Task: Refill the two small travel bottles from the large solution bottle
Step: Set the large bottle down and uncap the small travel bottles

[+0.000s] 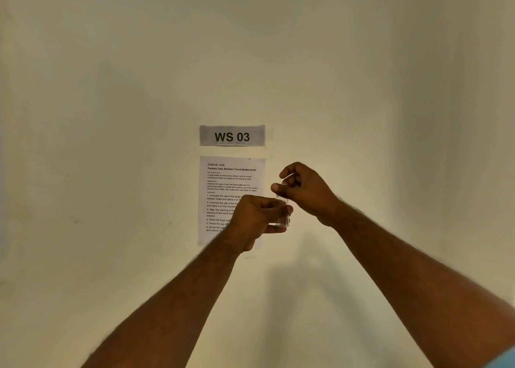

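At frame centre, our left hand (255,217) grips a clear travel bottle (282,214) upright while our right hand (302,188) pinches its top.

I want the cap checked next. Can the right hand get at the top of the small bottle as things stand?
Probably yes: the right hand already pinches the top of the small bottle, whose body the left hand grips.
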